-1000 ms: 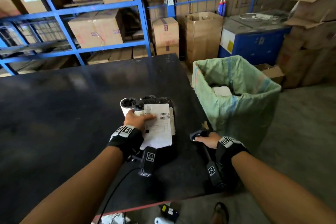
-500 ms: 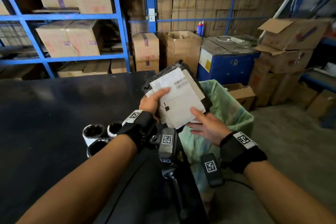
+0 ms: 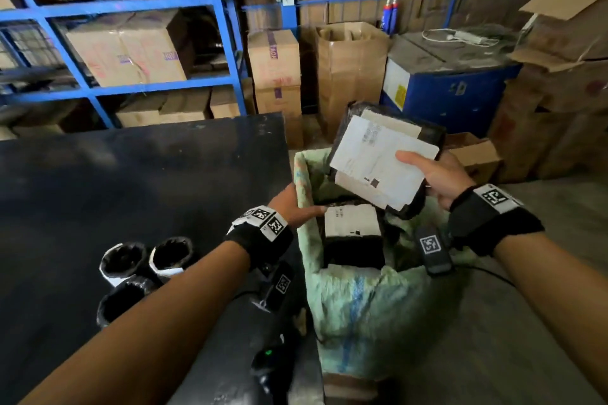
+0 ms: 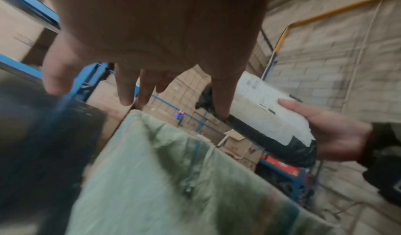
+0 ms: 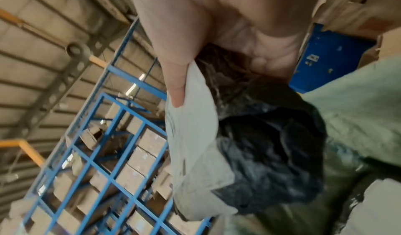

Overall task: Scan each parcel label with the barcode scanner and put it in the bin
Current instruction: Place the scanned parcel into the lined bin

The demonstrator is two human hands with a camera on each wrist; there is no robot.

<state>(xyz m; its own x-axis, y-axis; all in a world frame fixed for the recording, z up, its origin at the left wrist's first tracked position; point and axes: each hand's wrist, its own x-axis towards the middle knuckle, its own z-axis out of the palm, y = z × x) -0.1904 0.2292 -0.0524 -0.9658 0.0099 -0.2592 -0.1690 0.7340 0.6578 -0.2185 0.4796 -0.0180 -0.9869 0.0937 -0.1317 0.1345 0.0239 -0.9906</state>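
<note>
A: Start at the left. What was on the surface (image 3: 131, 181)?

B: Three black-wrapped rolled parcels (image 3: 144, 268), standing bunched near its front edge and not yet in the bin. Close by, at that edge, lay the barcode scanner (image 3: 268, 363) with a green light showing, in nobody's grip.

A: And the left hand (image 3: 292, 207)?

B: Released. Half a second earlier it had gripped the flat parcel's left side; by this moment its fingers were straight and loose, hovering at the bin's (image 3: 355, 309) near rim and holding nothing.

A: So who had the flat parcel (image 3: 383, 158)?

B: The right hand (image 3: 437, 179) alone, thumb pinched on the white label and fingers curled beneath. A second before, that parcel had lain on the surface; now it hung tilted over the bin's open mouth, label up, above another labelled parcel (image 3: 352, 223) already inside.

A: Meaning?

B: I'd judge the handover finished and only the drop left for this one. Whether it had been scanned I couldn't tell. The three rolls were still waiting.
</note>
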